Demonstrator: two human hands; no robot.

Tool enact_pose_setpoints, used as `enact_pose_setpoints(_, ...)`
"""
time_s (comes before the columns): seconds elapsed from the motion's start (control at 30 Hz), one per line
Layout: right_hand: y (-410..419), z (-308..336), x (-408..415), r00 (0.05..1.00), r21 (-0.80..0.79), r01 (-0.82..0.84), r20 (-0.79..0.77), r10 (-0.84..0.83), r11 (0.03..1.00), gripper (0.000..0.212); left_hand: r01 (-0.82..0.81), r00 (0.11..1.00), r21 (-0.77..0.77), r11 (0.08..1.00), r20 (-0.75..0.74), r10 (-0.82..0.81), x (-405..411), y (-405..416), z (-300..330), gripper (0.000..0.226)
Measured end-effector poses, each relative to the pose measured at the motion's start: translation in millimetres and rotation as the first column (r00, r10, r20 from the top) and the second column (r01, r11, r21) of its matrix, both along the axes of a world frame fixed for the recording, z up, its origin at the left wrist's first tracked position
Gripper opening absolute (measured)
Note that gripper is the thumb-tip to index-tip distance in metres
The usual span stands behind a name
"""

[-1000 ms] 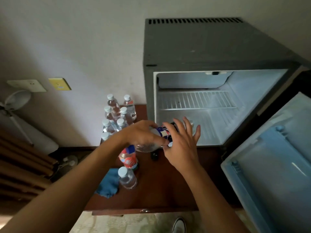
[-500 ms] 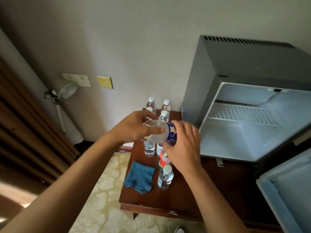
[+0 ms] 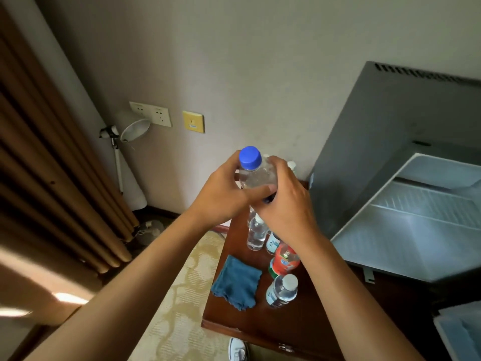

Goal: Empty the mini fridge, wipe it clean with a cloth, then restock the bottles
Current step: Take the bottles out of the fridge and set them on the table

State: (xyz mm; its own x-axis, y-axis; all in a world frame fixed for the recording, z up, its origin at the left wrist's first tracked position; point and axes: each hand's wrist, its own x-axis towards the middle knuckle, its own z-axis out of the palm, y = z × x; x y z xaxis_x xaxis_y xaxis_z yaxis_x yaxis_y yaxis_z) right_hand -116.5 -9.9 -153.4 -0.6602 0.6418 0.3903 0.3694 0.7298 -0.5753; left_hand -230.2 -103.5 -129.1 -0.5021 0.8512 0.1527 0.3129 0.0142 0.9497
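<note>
Since half a second ago the clear plastic bottle with a blue cap (image 3: 253, 171) has turned upright, cap up. It sits left of the open grey mini fridge (image 3: 406, 162), above the dark wooden table (image 3: 307, 319) and blue cloth (image 3: 238, 285). Left hand (image 3: 221, 196) and right hand (image 3: 286, 204) fingers grip it.

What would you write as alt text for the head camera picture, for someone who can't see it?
Both hands, left hand and right hand, grip an upright blue-capped clear bottle above a dark wooden table. On the table lie a blue cloth, small water bottles and a red-labelled bottle; at right stands an open mini fridge, no bottles visible inside.
</note>
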Motion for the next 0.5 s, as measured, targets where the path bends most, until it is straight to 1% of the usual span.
enact_pose_setpoints(0.1,-1,-12,-16,0.998,-0.097,-0.042,0.039,0.046,0.994,0.073,-0.026,0.999,-0.045,0.999,-0.038,0.024,-15,-3,-15,0.051)
enact_pose_setpoints(0.17,3,-14,-27,0.996,-0.141,-0.085,0.026,0.089,0.986,0.072,-0.067,0.996,-0.057,0.996,-0.059,0.063,-26,-1,-19,0.053)
enact_pose_setpoints(0.27,15,-4,-45,0.995,-0.162,-0.096,-0.003,0.097,0.982,0.071,-0.089,0.996,-0.017,0.996,-0.009,0.089,-42,12,-18,0.051)
enact_pose_setpoints(0.33,27,4,-58,0.997,-0.19,-0.075,-0.047,0.067,0.979,0.074,-0.058,0.996,0.009,0.998,0.062,0.057,-52,24,-14,0.058)
enact_pose_setpoints(0.4,40,14,-71,0.994,-0.278,-0.037,-0.112,0.006,0.96,0.073,-0.016,0.991,0.04,0.999,0.135,0.01,-61,37,-12,0.052)
enact_pose_setpoints(0.47,57,23,-87,0.98,-0.39,-0.003,-0.182,-0.074,0.921,0.068,0.007,0.99,0.042,0.999,0.139,-0.012,-71,51,-14,0.042)
enact_pose_setpoints(0.5,68,28,-96,0.968,-0.455,0.004,-0.22,-0.117,0.89,0.065,0.007,0.992,0.031,1.0,0.124,-0.011,-76,59,-18,0.042)
